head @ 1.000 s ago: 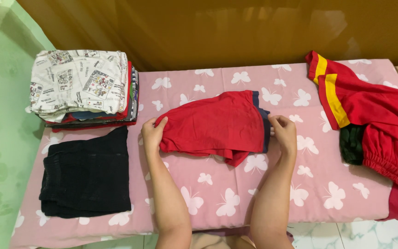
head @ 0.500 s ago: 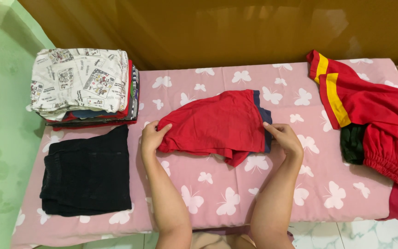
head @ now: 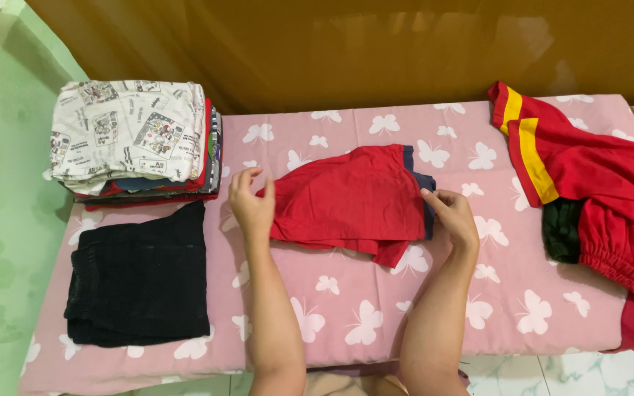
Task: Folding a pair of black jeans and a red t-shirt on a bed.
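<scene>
Red shorts (head: 346, 202) are lying mid-mattress; since a moment ago I'm lifting my left hand (head: 251, 205), pinching their nine o'clock edge, while my right hand (head: 453, 216) is gripping the three o'clock edge.

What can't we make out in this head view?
- Stack of folded clothes: lower garments covered by the white printed top piece; only their edges show.
- Red clothes pile: cut off by the right edge.
- Red garment: left hand and right hand cover its ends; garment type unclear.
</scene>
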